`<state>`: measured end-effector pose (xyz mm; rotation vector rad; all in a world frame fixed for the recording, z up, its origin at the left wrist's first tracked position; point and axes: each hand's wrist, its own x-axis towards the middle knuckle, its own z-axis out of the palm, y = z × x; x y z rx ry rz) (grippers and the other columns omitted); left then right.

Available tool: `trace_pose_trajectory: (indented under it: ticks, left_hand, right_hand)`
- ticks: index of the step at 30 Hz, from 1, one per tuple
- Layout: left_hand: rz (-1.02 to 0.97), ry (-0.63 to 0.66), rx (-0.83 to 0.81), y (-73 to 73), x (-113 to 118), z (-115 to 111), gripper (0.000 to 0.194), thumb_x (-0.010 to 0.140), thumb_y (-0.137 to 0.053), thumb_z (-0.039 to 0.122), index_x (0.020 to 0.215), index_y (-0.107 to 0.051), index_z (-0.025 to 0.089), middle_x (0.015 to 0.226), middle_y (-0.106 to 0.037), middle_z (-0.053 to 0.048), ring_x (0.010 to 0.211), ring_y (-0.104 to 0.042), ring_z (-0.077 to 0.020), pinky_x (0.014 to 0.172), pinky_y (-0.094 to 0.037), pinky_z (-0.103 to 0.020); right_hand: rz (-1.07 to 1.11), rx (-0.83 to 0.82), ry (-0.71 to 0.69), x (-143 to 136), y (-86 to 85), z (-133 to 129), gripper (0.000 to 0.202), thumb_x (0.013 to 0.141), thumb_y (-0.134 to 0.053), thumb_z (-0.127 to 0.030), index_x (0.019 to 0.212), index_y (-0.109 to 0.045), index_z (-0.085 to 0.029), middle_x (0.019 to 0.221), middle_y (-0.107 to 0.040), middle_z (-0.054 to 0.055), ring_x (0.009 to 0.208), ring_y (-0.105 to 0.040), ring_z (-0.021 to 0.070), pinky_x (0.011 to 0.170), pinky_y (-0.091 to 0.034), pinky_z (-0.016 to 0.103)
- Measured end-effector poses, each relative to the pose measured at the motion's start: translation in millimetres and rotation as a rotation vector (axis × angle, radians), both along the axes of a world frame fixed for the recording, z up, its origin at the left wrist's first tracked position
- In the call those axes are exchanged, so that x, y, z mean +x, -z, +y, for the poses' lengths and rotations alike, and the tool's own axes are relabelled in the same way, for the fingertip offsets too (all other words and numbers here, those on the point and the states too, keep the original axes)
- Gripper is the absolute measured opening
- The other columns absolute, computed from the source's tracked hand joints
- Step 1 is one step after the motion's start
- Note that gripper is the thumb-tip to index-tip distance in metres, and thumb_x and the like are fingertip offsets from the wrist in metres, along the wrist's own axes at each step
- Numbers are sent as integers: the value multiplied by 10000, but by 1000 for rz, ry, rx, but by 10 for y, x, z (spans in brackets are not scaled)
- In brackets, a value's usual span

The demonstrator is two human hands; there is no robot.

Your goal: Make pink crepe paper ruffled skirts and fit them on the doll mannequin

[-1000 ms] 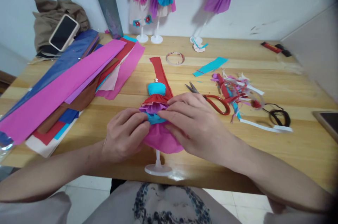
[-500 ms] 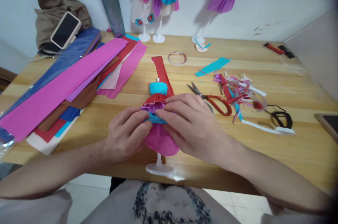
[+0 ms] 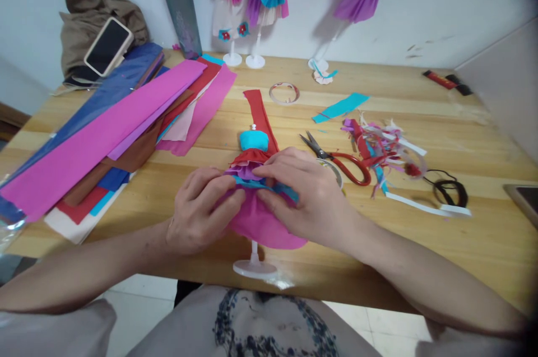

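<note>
A miniature dress (image 3: 269, 231) in crepe paper stands upright on a white stand (image 3: 254, 268) near the table's front edge. Its top is turquoise, with red, pale pink and purple ruffles below and a magenta skirt. Across the skirt runs a blue crepe paper strip (image 3: 288, 191). My left hand (image 3: 205, 205) is closed on the strip's left part, fingertips bent against the skirt. My right hand (image 3: 306, 194) pinches the same strip from the right, thumb beneath it. Fingers hide part of the strip. Behind the dress lies a red paper strip (image 3: 261, 113).
Scissors (image 3: 348, 166) with red handles lie right of the dress, partly over a tape roll (image 3: 332, 169). Paper scraps (image 3: 378, 147) are heaped farther right. Folded crepe paper (image 3: 109, 138) fills the left side. A tumbler (image 3: 180, 9) and dressed stands (image 3: 255, 60) are at the back wall.
My right hand has shifted slightly, and more of the blue strip shows under its fingers. The magenta skirt spreads wider to the right. The camera view has shifted a little.
</note>
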<state>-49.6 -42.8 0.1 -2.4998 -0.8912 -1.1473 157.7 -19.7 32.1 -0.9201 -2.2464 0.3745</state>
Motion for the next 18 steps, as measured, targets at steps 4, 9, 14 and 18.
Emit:
trace_pose_trajectory:
  ticks: [4, 9, 14, 18]
  left_hand:
    - [37, -18, 33, -15, 19, 25, 104, 857, -589, 108, 905, -642, 183, 854, -691, -71, 834, -605, -210, 770, -546, -372]
    - [65, 4, 59, -35, 53, 36, 122, 870, -565, 80, 843, -620, 185, 791, -690, -42, 783, -585, -186, 777, -554, -347]
    - [55, 11, 67, -19, 63, 27, 120, 869, -567, 82, 830, -621, 183, 779, -695, -43, 760, -573, -186, 787, -552, -359]
    - [57, 16, 64, -7, 58, 19, 123, 867, -571, 86, 824, -628, 186, 770, -695, -36, 756, -570, -183, 817, -546, -365]
  right_hand:
    - [-100, -62, -33, -53, 8, 40, 129, 868, -570, -176, 880, -698, -176, 842, -686, 82, 845, -594, 228, 778, -506, 399]
    - [-19, -144, -17, -63, 26, 109, 178, 838, -553, -112, 720, -672, -170, 727, -635, 56, 770, -573, 192, 728, -476, 341]
    - [50, -268, 16, -67, 21, 143, 173, 807, -559, -89, 679, -650, -163, 642, -572, 13, 682, -529, 151, 646, -412, 287]
    - [55, -279, 36, -103, 24, 165, 182, 792, -558, -81, 656, -650, -161, 630, -569, 10, 670, -512, 146, 640, -390, 281]
